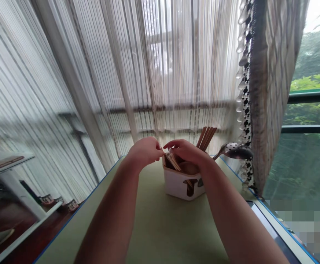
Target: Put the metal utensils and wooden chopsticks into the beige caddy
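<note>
A white box (pixel 177 187) with a brown rim and cut-out shapes stands on the table, holding utensils. My left hand (pixel 148 151) is at its left rim, thumb and finger pinched together; what lies between them is too small to make out. Over the box, my right hand (pixel 186 151) has bent fingers at the top of a pale bundle of sticks (pixel 173 161) that looks wrapped in clear plastic. Brown chopsticks (pixel 207 137) rise at the back right of the box. A slotted metal spoon (pixel 235 150) leans out to the right. My right hand and forearm hide part of the box.
The pale green table (pixel 154 227) has a blue edge. A flat device with a dark border (pixel 269 229) lies at its right side. Sheer striped curtains (pixel 116 73) hang behind, and a thicker curtain (pixel 269 91) at right. A shelf (pixel 14 165) stands at left.
</note>
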The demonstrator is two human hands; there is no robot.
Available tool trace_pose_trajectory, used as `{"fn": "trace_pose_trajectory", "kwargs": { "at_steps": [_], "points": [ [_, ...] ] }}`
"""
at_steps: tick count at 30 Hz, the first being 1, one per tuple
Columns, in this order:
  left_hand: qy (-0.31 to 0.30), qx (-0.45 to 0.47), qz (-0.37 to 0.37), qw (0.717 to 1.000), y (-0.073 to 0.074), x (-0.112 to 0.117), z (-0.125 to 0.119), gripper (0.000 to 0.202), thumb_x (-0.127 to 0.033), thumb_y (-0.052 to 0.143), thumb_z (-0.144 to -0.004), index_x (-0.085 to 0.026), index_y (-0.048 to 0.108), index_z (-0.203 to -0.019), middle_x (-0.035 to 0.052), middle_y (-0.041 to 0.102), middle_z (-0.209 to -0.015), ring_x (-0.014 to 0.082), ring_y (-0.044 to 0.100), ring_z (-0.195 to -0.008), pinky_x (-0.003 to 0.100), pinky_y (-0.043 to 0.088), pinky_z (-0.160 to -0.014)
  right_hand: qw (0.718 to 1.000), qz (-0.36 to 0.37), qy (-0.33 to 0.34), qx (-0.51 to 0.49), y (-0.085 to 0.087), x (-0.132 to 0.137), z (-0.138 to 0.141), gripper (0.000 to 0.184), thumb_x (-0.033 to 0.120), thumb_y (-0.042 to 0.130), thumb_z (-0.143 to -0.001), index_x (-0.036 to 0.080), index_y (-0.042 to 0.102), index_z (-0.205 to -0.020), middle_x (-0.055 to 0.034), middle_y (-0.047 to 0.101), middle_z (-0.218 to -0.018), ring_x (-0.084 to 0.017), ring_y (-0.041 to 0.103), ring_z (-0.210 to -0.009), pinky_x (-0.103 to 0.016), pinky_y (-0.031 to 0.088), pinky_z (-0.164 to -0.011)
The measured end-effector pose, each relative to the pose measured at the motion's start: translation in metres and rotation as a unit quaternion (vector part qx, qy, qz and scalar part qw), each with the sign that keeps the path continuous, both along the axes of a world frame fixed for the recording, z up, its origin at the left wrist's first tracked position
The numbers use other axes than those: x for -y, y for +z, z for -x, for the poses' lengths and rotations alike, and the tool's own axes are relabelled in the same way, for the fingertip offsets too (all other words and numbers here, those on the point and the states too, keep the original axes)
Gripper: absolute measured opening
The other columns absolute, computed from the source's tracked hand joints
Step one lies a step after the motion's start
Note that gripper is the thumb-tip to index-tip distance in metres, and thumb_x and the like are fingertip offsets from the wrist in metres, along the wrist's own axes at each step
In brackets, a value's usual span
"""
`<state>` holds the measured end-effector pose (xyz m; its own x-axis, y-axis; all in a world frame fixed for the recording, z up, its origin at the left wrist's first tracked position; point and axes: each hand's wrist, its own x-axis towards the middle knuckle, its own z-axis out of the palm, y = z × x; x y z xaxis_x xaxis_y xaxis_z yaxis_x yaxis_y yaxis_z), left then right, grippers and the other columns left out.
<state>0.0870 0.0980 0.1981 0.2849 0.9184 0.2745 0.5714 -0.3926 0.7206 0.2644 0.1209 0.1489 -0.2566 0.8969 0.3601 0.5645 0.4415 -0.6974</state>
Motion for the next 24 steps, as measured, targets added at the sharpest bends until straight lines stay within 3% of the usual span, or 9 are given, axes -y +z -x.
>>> {"fn": "trace_pose_trajectory", "kwargs": {
  "at_steps": [6, 11, 15, 18, 22, 24],
  "points": [
    [0.037, 0.081, -0.1, 0.991, -0.001, -0.007, 0.004, 0.017, -0.014, 0.074, -0.039, -0.02, 0.06, -0.045, -0.0029, 0.05, -0.037, 0.0098, 0.043, -0.034, 0.021, 0.031, -0.041, 1.0, -0.001, -0.008, -0.004, 0.002, 0.002, 0.002, 0.031, 0.018, 0.049, -0.071, 0.019, 0.069, -0.095, 0.0035, 0.056, -0.059, -0.005, 0.039, -0.048, -0.018, 0.031, -0.048],
    [0.001, 0.032, -0.094, 0.995, -0.005, -0.015, 0.004, 0.012, -0.01, 0.068, -0.049, -0.02, 0.068, -0.056, 0.0018, 0.057, -0.046, 0.0157, 0.052, -0.046, 0.025, 0.038, -0.051, 1.0, 0.004, -0.007, -0.016, 0.001, 0.0, 0.004, 0.03, 0.021, 0.049, -0.071, 0.019, 0.069, -0.094, 0.005, 0.052, -0.055, -0.005, 0.037, -0.046, -0.019, 0.031, -0.048],
    [0.019, 0.003, -0.153, 0.988, -0.012, -0.026, -0.001, 0.014, -0.011, 0.065, -0.054, -0.02, 0.069, -0.064, 0.0034, 0.059, -0.05, 0.0186, 0.056, -0.053, 0.027, 0.04, -0.057, 1.0, 0.006, -0.009, -0.029, -0.002, -0.006, 0.004, 0.029, 0.023, 0.049, -0.071, 0.018, 0.069, -0.092, 0.0063, 0.046, -0.05, -0.005, 0.031, -0.043, -0.019, 0.026, -0.044],
    [0.04, -0.002, -0.191, 0.981, -0.019, -0.034, -0.007, 0.013, -0.013, 0.063, -0.057, -0.02, 0.069, -0.066, 0.0037, 0.06, -0.052, 0.019, 0.057, -0.055, 0.028, 0.041, -0.059, 0.999, 0.01, -0.003, -0.035, -0.004, -0.006, 0.002, 0.029, 0.021, 0.049, -0.071, 0.019, 0.069, -0.092, 0.0051, 0.051, -0.052, -0.005, 0.035, -0.044, -0.018, 0.028, -0.044],
    [0.037, 0.037, -0.151, 0.987, -0.024, -0.04, -0.012, 0.014, -0.011, 0.064, -0.053, -0.019, 0.068, -0.065, 0.0039, 0.06, -0.053, 0.019, 0.059, -0.057, 0.027, 0.042, -0.059, 0.999, 0.016, 0.0, -0.039, -0.003, -0.004, -0.001, 0.029, 0.018, 0.05, -0.069, 0.018, 0.07, -0.091, 0.0006, 0.063, -0.068, -0.007, 0.048, -0.054, -0.019, 0.036, -0.051],
    [0.049, 0.123, -0.112, 0.985, -0.025, -0.042, -0.012, 0.014, -0.008, 0.066, -0.049, -0.017, 0.067, -0.06, 0.0043, 0.06, -0.053, 0.0194, 0.059, -0.057, 0.026, 0.042, -0.057, 0.999, 0.014, 0.002, -0.042, -0.004, -0.003, -0.002, 0.028, 0.019, 0.051, -0.07, 0.018, 0.07, -0.091, -0.0005, 0.065, -0.072, -0.009, 0.051, -0.058, -0.019, 0.038, -0.053]
  ]
}}
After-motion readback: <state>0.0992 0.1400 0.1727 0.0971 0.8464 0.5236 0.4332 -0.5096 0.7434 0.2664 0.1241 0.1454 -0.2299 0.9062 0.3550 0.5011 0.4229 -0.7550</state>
